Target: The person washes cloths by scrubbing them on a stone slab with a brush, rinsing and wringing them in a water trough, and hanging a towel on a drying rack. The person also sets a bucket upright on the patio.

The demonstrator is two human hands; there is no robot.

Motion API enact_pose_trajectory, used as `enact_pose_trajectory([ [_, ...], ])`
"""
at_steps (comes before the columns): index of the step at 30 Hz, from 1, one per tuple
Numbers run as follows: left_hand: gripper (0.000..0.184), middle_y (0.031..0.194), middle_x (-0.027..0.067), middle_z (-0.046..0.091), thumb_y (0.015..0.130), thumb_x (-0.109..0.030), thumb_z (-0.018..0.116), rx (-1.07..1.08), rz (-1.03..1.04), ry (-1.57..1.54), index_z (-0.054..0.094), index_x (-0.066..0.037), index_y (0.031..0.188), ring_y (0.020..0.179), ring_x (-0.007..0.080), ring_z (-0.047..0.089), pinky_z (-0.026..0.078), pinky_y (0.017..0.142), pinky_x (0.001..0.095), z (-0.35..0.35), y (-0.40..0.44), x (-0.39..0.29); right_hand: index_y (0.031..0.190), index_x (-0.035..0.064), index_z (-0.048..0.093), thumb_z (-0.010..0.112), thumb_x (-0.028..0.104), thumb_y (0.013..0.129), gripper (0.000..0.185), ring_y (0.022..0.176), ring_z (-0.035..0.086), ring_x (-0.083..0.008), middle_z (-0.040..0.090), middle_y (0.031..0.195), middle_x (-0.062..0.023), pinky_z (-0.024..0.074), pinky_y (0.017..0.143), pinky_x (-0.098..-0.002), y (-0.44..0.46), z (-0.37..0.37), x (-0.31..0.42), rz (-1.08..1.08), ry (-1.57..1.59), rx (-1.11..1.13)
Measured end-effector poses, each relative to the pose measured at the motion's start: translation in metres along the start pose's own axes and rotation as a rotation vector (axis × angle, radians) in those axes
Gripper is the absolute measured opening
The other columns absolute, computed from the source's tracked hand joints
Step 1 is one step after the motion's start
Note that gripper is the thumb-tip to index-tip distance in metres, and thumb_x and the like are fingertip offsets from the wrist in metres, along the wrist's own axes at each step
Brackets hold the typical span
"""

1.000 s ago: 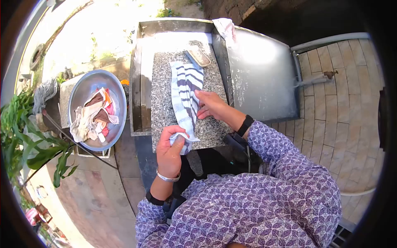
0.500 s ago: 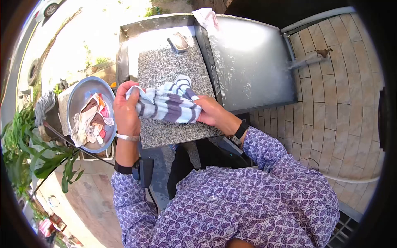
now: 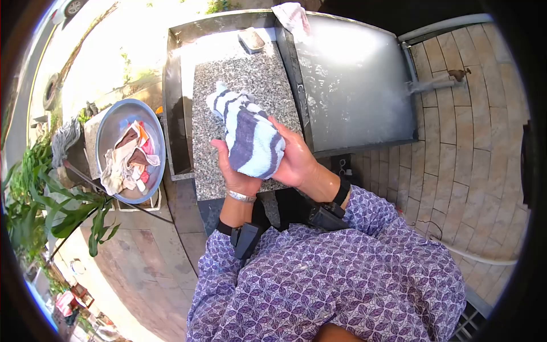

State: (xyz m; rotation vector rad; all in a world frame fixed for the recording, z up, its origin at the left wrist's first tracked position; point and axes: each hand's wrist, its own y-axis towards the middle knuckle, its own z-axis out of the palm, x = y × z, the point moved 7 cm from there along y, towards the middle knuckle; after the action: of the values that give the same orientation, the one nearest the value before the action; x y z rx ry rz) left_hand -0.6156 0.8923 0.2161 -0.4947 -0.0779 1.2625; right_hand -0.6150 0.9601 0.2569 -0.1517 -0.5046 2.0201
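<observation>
A light blue cloth with dark grey-purple stripes [image 3: 249, 137] is bunched up between my two hands, above a speckled granite slab [image 3: 206, 134]. My left hand [image 3: 235, 174] cups its lower left side with the thumb raised. Along the lower right side, my right hand [image 3: 297, 158] grips it; most fingers of both hands are hidden under the cloth. The cloth's loose upper end points toward the far left of the slab.
A metal basin [image 3: 101, 154] with several crumpled cloths stands at left. Right of the slab is a tank of cloudy water [image 3: 364, 97], with a pink cloth [image 3: 292, 17] over its rim. A small block-shaped object [image 3: 252, 41] lies at the slab's far end. A tap [image 3: 457, 74] is at right.
The cloth was stretched sideways between my hands; now it is gathered into a bundle and turned lengthwise. My left hand has moved right and down, close to my right hand.
</observation>
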Motion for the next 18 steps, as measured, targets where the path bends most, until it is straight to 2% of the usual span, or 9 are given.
enact_pose_trajectory([
  [3,0.07,0.128,0.0171,0.049,0.088,-0.06,0.045,0.187,-0.106,-0.168,0.043,-0.004,0.13,0.13,0.034,0.036,0.036,0.101,0.0545,0.018,0.032,-0.004,0.131,0.0029,0.043,0.041,0.044,0.097,0.054,0.119,0.049,-0.0231,0.052,0.129,-0.0085,0.0363,0.104,-0.04,0.0,-0.009,-0.008,0.016,-0.082,-0.103],
  [4,0.059,0.115,0.0169,0.058,0.09,-0.052,0.049,0.161,-0.064,-0.112,0.049,-0.002,0.122,0.117,0.0358,0.05,0.044,0.095,0.0508,0.019,0.041,-0.01,0.13,0.002,0.045,0.044,0.047,0.095,0.057,0.114,0.052,-0.0208,0.054,0.125,-0.0085,0.0401,0.101,-0.0378,0.002,-0.009,-0.01,0.065,-0.097,-0.06],
  [7,0.043,0.103,0.015,0.063,0.09,-0.039,0.054,0.108,-0.155,0.147,0.053,-0.003,0.114,0.099,0.036,0.061,0.051,0.085,0.0472,-0.005,0.058,-0.024,0.127,0.0004,0.047,0.052,0.041,0.093,0.053,0.107,0.057,-0.018,0.057,0.119,-0.0094,0.0459,0.092,-0.0346,0.003,-0.035,-0.001,0.181,-0.448,-0.086],
  [8,0.027,0.092,0.0102,0.065,0.085,-0.016,0.061,-0.002,-0.193,0.225,0.055,-0.004,0.107,0.083,0.029,0.065,0.054,0.075,0.0392,-0.008,0.061,-0.03,0.122,-0.0017,0.05,0.062,0.032,0.09,0.048,0.098,0.059,-0.0155,0.06,0.111,-0.0085,0.0486,0.084,-0.0312,0.006,-0.035,-0.001,0.216,-0.494,-0.056],
  [9,0.027,0.092,0.0102,0.065,0.085,-0.016,0.061,-0.006,-0.195,0.226,0.055,-0.004,0.107,0.083,0.029,0.065,0.054,0.075,0.0392,-0.006,0.067,-0.031,0.122,-0.0017,0.05,0.062,0.032,0.09,0.048,0.098,0.059,-0.0155,0.06,0.111,-0.0085,0.0486,0.084,-0.0312,0.012,-0.036,0.003,0.218,-0.49,-0.057],
  [11,0.033,0.091,0.0062,0.063,0.075,0.002,0.064,-0.097,0.133,0.656,0.056,-0.004,0.106,0.079,0.0201,0.063,0.053,0.07,0.0325,0.0,0.078,-0.056,0.117,-0.0024,0.053,0.07,0.028,0.084,0.048,0.092,0.06,-0.0146,0.062,0.104,-0.0067,0.0486,0.08,-0.0304,0.021,-0.03,0.004,0.319,-0.843,0.013],
  [12,0.042,0.089,0.0029,0.062,0.066,0.012,0.062,-0.122,0.143,0.705,0.056,-0.004,0.105,0.075,0.0142,0.06,0.049,0.066,0.0275,0.01,0.079,-0.057,0.113,-0.0015,0.055,0.074,0.021,0.078,0.046,0.088,0.06,-0.0152,0.062,0.101,-0.006,0.0482,0.078,-0.0302,0.024,-0.022,0.003,0.34,-0.893,0.019],
  [15,0.042,0.087,0.0019,0.061,0.064,0.01,0.063,-0.048,0.162,0.997,0.057,-0.005,0.103,0.075,0.0136,0.058,0.047,0.065,0.0268,0.011,0.094,-0.057,0.107,0.0007,0.058,0.073,0.016,0.077,0.036,0.085,0.059,-0.0111,0.063,0.093,-0.0039,0.0475,0.073,-0.0272,0.041,-0.012,0.008,0.224,-1.349,0.079],
  [18,0.037,0.088,0.0029,0.063,0.067,0.002,0.061,-0.03,0.141,1.248,0.058,-0.005,0.103,0.078,0.0136,0.059,0.047,0.068,0.0275,-0.015,0.117,-0.05,0.095,-0.0014,0.061,0.068,0.021,0.076,0.03,0.08,0.064,-0.0236,0.066,0.085,-0.0143,0.0492,0.072,-0.0348,0.059,-0.025,0.009,0.158,-1.878,0.078],
])
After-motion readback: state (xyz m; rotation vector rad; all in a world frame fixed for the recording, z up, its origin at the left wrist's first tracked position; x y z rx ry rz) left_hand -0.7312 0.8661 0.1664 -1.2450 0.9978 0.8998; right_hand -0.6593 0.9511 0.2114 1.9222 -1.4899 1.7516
